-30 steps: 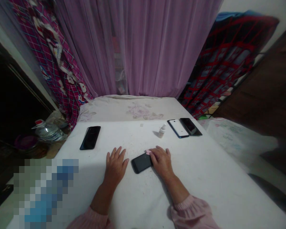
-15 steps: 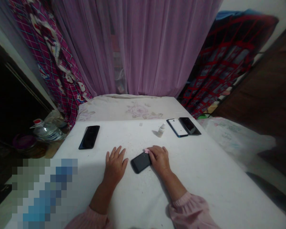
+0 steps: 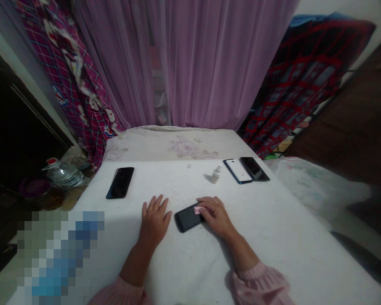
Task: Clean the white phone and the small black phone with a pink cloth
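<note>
A dark smartphone (image 3: 187, 219) lies face up on the white tabletop, tilted a little to the right. My right hand (image 3: 217, 215) is closed on a small pink cloth (image 3: 198, 209) and presses it against the phone's screen; the hand hides the phone's right end. Just left of the phone, my left hand (image 3: 154, 218) rests flat on the table with its fingers spread, holding nothing. A small white spray bottle (image 3: 216, 174) stands upright beyond my right hand.
Another black phone (image 3: 120, 183) lies at the left of the table (image 3: 190, 267). At the back right are a white phone (image 3: 239, 170) on a dark blue one and a black phone (image 3: 254, 168) beside them. A large water bottle (image 3: 65, 173) stands off the table's left side.
My right hand has slid the pink cloth from the phone's upper edge down onto the screen. My left hand has stayed in place on the table.
</note>
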The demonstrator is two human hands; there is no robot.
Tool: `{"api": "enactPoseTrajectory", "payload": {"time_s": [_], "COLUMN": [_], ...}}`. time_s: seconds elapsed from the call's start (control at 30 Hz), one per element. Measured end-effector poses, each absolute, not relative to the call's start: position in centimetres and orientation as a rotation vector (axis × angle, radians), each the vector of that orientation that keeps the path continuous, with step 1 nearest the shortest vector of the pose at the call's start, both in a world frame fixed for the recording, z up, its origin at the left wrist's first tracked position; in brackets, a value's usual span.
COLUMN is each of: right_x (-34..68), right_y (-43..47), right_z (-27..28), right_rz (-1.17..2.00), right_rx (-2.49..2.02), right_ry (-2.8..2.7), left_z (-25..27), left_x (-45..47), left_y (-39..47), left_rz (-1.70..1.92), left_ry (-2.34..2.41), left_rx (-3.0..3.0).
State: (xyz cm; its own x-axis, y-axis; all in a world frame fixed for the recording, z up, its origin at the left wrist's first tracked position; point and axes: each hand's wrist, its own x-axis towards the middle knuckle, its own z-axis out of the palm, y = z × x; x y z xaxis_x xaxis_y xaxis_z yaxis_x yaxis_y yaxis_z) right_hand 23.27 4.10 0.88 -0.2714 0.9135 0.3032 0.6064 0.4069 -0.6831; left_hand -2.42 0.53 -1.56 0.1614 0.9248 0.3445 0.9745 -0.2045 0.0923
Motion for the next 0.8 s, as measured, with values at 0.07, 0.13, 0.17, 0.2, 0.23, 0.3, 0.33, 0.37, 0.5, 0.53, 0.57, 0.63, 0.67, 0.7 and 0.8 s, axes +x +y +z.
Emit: {"api": "enactPoseTrajectory", "payload": {"time_s": [0.07, 0.13, 0.17, 0.2, 0.23, 0.3, 0.33, 0.37, 0.5, 0.53, 0.57, 0.63, 0.67, 0.7, 0.8], "right_x": [23.6, 23.6, 23.6, 23.4, 23.2, 22.8, 22.6, 22.5, 22.6, 22.8, 23.1, 23.7, 24.1, 24.3, 24.8], "right_y": [4.1, 4.4, 4.5, 4.6, 4.8, 5.1, 5.2, 5.2, 5.3, 5.3, 5.2, 5.0, 4.9, 4.9, 4.8], "right_z": [0.9, 1.0, 1.0, 1.0, 1.1, 1.0, 0.9, 0.8, 0.5, 0.5, 0.5, 0.7, 0.8, 0.9, 1.1], "right_rz": [0.621, 0.614, 0.601, 0.585, 0.566, 0.524, 0.504, 0.487, 0.499, 0.526, 0.562, 0.643, 0.677, 0.701, 0.715], "right_rx": [-1.248, -1.221, -1.213, -1.213, -1.223, -1.258, -1.278, -1.293, -1.284, -1.263, -1.234, -1.158, -1.121, -1.088, -1.036], "right_ry": [-2.035, -2.050, -2.050, -2.046, -2.039, -2.015, -2.001, -1.989, -1.957, -1.953, -1.954, -1.986, -2.018, -2.057, -2.148], "left_z": [-1.5, -1.4, -1.4, -1.4, -1.3, -1.3, -1.3, -1.3, -1.2, -1.1, -1.0, -0.7, -0.6, -0.5, -0.4], "left_x": [-2.4, -2.3, -2.3, -2.2, -2.2, -2.2, -2.2, -2.2, -2.2, -2.1, -2.0, -1.8, -1.7, -1.6, -1.5], "left_y": [0.5, 0.5, 0.4, 0.4, 0.4, 0.4, 0.4, 0.4, 0.4, 0.4, 0.4, 0.3, 0.3, 0.3, 0.2], "left_rz": [-0.495, -0.492, -0.490, -0.486, -0.482, -0.478, -0.478, -0.481, -0.495, -0.500, -0.507, -0.520, -0.525, -0.530, -0.536], "left_ry": [-1.886, -1.894, -1.898, -1.900, -1.903, -1.907, -1.906, -1.904, -1.896, -1.902, -1.912, -1.928, -1.930, -1.930, -1.928], "left_rx": [-2.275, -2.272, -2.270, -2.271, -2.270, -2.272, -2.272, -2.272, -2.274, -2.267, -2.256, -2.242, -2.242, -2.246, -2.247]}}
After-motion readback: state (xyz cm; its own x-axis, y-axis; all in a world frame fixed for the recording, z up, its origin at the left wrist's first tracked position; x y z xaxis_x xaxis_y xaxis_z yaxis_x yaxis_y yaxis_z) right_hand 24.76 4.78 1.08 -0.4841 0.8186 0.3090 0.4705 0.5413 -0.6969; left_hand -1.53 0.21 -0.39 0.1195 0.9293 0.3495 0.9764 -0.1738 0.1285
